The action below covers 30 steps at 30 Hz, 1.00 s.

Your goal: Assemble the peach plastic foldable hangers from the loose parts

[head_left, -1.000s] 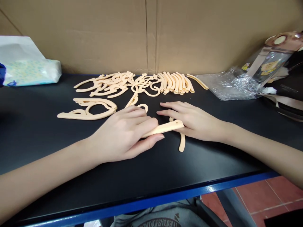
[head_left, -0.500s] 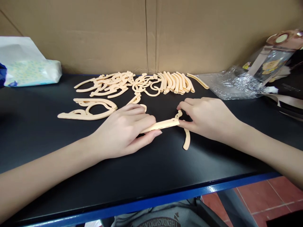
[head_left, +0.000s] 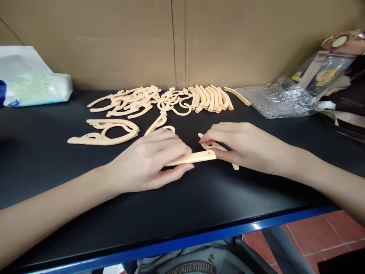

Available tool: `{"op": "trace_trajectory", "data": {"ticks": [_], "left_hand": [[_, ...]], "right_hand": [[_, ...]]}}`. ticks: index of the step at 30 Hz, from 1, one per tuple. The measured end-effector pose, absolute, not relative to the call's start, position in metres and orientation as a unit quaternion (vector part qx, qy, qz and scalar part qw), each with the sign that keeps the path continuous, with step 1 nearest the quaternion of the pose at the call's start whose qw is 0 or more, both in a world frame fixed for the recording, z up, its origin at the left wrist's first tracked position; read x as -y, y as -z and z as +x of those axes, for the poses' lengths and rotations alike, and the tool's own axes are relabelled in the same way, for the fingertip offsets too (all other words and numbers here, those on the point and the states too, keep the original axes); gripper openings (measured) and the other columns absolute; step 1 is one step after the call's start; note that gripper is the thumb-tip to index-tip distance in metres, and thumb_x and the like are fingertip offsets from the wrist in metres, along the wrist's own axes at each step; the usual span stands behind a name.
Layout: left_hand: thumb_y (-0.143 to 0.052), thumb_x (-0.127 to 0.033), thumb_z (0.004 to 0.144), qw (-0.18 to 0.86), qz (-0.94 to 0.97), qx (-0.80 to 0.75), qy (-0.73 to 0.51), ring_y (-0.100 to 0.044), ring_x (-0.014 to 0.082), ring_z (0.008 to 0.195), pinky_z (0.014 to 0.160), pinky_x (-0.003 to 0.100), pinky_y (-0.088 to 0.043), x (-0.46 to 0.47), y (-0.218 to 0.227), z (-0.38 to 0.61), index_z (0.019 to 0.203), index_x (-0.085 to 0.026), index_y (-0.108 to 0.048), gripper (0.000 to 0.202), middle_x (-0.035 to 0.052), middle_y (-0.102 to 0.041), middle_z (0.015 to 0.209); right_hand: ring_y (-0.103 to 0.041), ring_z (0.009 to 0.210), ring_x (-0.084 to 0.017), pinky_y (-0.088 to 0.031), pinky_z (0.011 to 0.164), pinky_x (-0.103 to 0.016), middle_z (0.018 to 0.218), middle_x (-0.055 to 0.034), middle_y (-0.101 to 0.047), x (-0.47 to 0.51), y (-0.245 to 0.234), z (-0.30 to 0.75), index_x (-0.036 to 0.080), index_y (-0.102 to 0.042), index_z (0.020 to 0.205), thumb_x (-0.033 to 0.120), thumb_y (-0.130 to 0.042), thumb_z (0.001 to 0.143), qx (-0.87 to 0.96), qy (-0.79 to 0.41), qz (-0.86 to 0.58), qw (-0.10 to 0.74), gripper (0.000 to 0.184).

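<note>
My left hand (head_left: 155, 161) grips a cream plastic hanger arm (head_left: 199, 156) between thumb and fingers, its holed end pointing right. A curved hook part (head_left: 170, 128) and another arm piece (head_left: 158, 121) show just beyond these fingers; whether they join the held arm is hidden. My right hand (head_left: 242, 146) has its fingers closed on a second hanger arm (head_left: 218, 146), which slants down to the right under the hand. Its thumb tip meets the holed end of the left hand's arm. To the left lies a folded hanger (head_left: 114, 141) with a round hook.
At the back lie a heap of hanger arms (head_left: 134, 101), several hooks (head_left: 171, 99), a row of curved pieces (head_left: 211, 98) and a single strip (head_left: 238, 96). A tissue pack (head_left: 37, 87) stands left; clear plastic bag (head_left: 268, 99) and bottle (head_left: 330, 70) are right. Cardboard (head_left: 114, 42) rises behind.
The hanger arm in my right hand has turned from hanging steeply downward to slanting across under the fingers. My right hand has shifted slightly left; the left hand's arm has dropped a little.
</note>
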<state>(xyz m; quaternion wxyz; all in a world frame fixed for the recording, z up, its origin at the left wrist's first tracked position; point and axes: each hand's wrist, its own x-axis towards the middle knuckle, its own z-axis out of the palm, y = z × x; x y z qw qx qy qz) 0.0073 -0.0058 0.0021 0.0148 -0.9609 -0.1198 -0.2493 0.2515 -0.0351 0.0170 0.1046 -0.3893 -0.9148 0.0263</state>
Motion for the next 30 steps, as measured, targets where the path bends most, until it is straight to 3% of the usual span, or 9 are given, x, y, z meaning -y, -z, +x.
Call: {"op": "trace_trajectory", "data": {"ticks": [7, 16, 25, 30], "left_hand": [[-0.049, -0.021, 0.094, -0.057, -0.969, 0.098, 0.221, -0.055, 0.0109, 0.065, 0.060, 0.022, -0.041, 0.008, -0.001, 0.007, 0.094, -0.017, -0.056, 0.009, 0.0013, -0.063, 0.078], [-0.047, -0.026, 0.096, -0.053, -0.970, 0.133, 0.198, -0.052, 0.0093, 0.057, 0.054, 0.022, -0.035, 0.007, 0.000, 0.006, 0.093, -0.019, -0.058, 0.014, -0.0009, -0.064, 0.074], [-0.046, -0.026, 0.095, -0.110, -0.957, 0.200, 0.181, -0.044, 0.0069, 0.045, 0.048, 0.019, -0.031, 0.008, -0.001, 0.007, 0.099, -0.020, -0.056, 0.013, -0.0075, -0.054, 0.059], [-0.047, -0.028, 0.095, -0.134, -0.953, 0.213, 0.166, -0.048, 0.0074, 0.048, 0.049, 0.019, -0.032, 0.007, -0.002, 0.008, 0.098, -0.019, -0.058, 0.015, -0.0076, -0.051, 0.058]], "right_hand": [[-0.058, 0.079, -0.019, -0.041, 0.068, -0.029, 0.087, -0.0070, -0.061, 0.036, -0.013, 0.248, 0.013, -0.058, 0.099, 0.011, -0.046, 0.090, 0.922, 0.061, -0.376, 0.074, 0.015], [-0.057, 0.069, -0.017, -0.034, 0.056, -0.027, 0.083, -0.0046, -0.057, 0.042, -0.014, 0.244, 0.014, -0.055, 0.097, 0.006, -0.043, 0.088, 0.919, 0.152, -0.363, 0.028, 0.017], [-0.056, 0.080, -0.017, -0.041, 0.069, -0.028, 0.097, -0.0066, -0.058, 0.028, -0.005, 0.249, 0.015, -0.053, 0.104, 0.006, -0.039, 0.090, 0.918, 0.038, -0.378, 0.113, 0.022], [-0.047, 0.064, -0.012, -0.035, 0.059, -0.025, 0.084, -0.0025, -0.054, 0.029, -0.004, 0.248, 0.017, -0.055, 0.086, 0.012, -0.036, 0.092, 0.919, -0.017, -0.373, 0.129, 0.021]]}}
